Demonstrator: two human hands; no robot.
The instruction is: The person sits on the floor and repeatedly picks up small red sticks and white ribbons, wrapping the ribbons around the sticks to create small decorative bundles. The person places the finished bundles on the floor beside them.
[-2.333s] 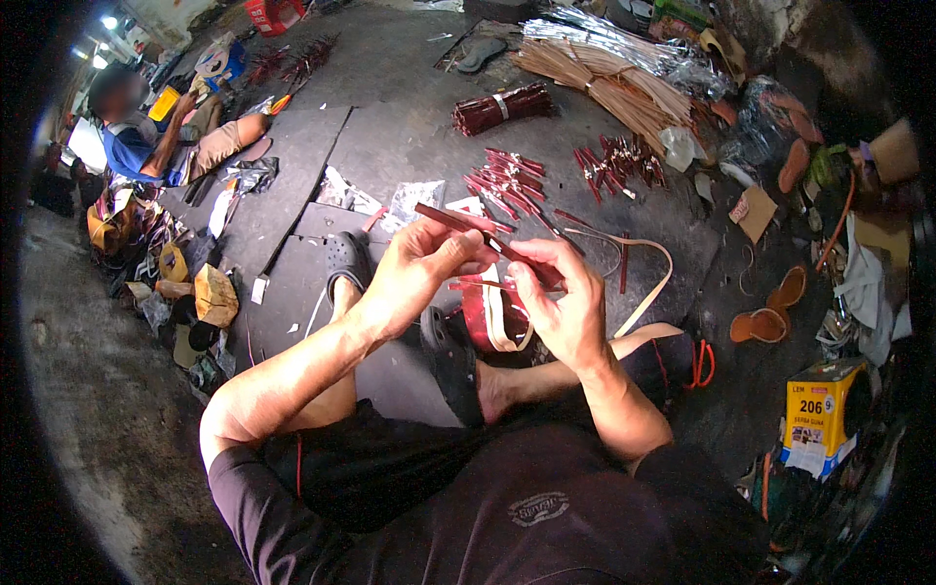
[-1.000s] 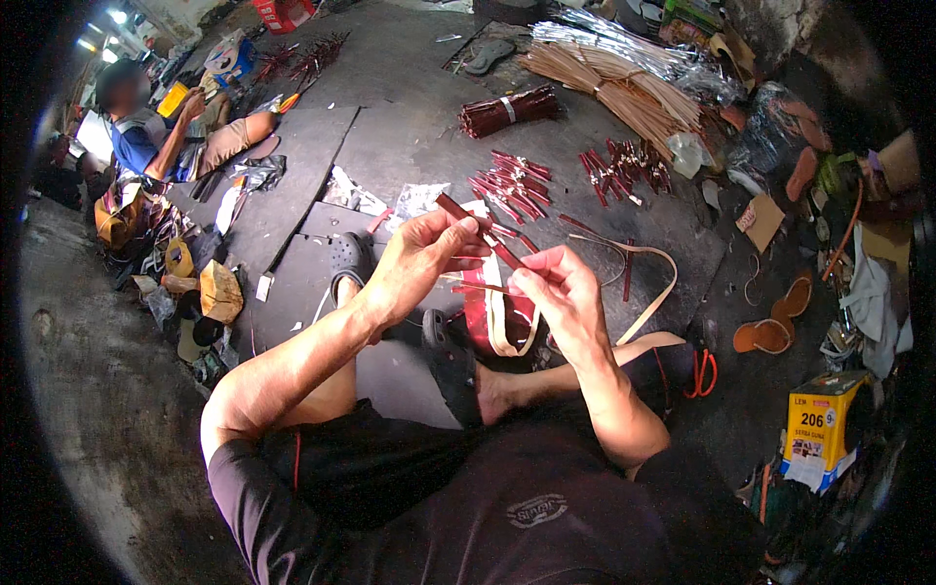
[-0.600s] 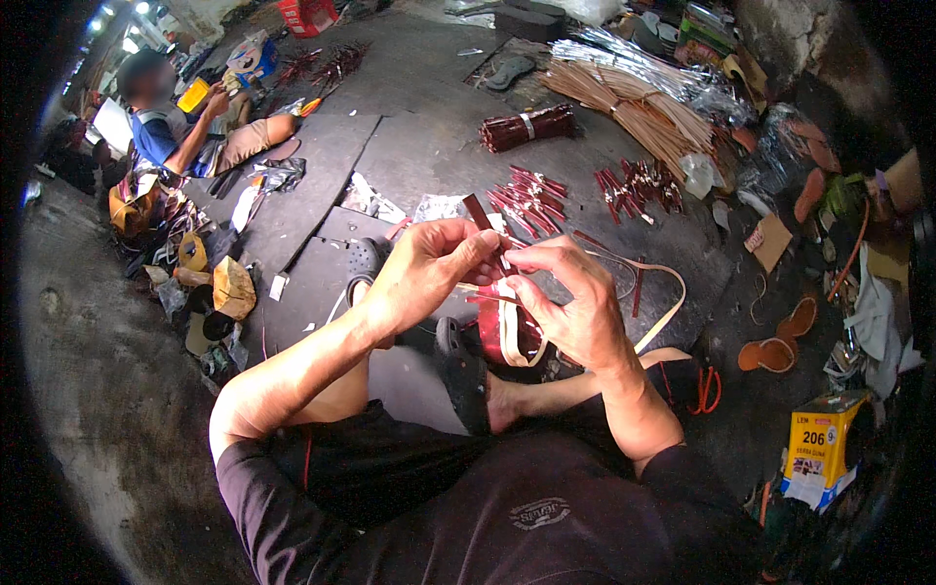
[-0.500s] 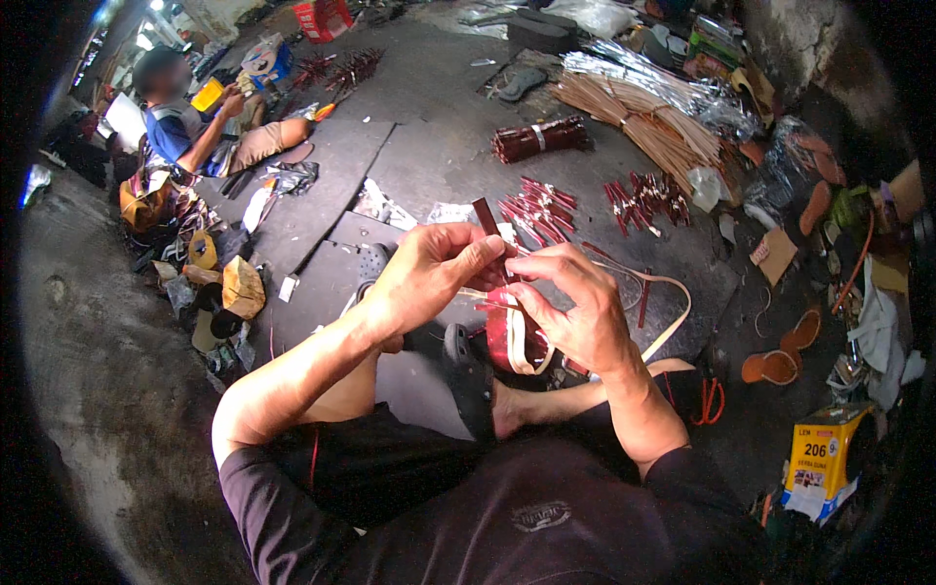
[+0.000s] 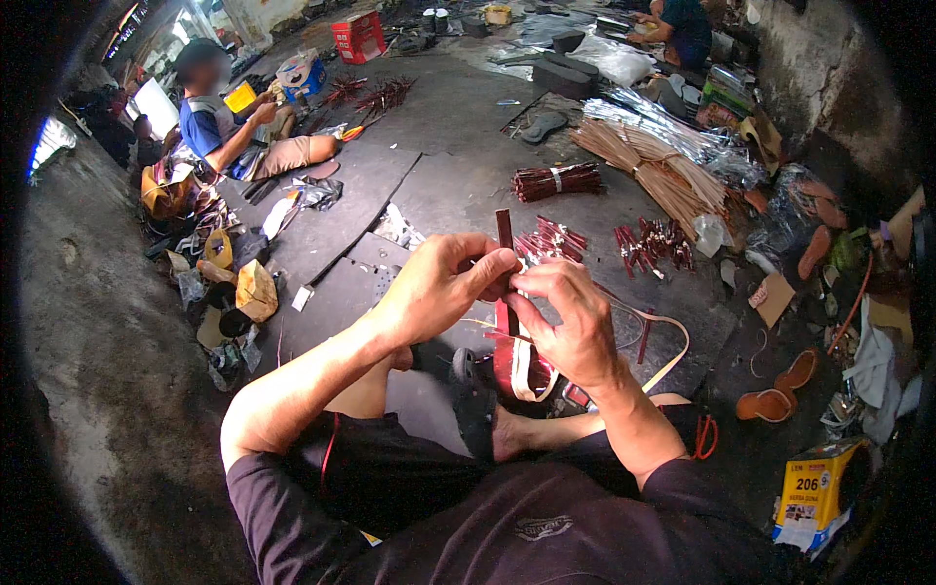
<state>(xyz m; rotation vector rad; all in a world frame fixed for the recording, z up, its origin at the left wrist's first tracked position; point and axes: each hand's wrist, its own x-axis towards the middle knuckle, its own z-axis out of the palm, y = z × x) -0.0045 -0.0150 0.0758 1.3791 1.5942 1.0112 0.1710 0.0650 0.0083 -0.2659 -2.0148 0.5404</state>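
Observation:
My left hand (image 5: 450, 283) pinches a dark red strip (image 5: 503, 228) between thumb and fingers, its end standing up above them. Close against it, the fingers of my right hand (image 5: 570, 317) pinch the same strip lower down. Fingers cover the pinched part. Below the hands, a dark red piece (image 5: 504, 361) lies near my lap with a long cream strap (image 5: 667, 369) looping to the right. Just beyond the hands lie loose dark red strips with pale ends (image 5: 556, 239) and a second such pile (image 5: 651, 247).
A tied dark red bundle (image 5: 558, 182) and a large bundle of tan strips (image 5: 648, 166) lie farther off. At right are brown sandal soles (image 5: 777, 390) and a yellow can (image 5: 821, 495). Another person (image 5: 219, 122) sits at the far left, near a red box (image 5: 359, 37).
The view has tilted up, showing more of the far floor and another person at the back. My hands stay together on the strip, fingers drawn closer.

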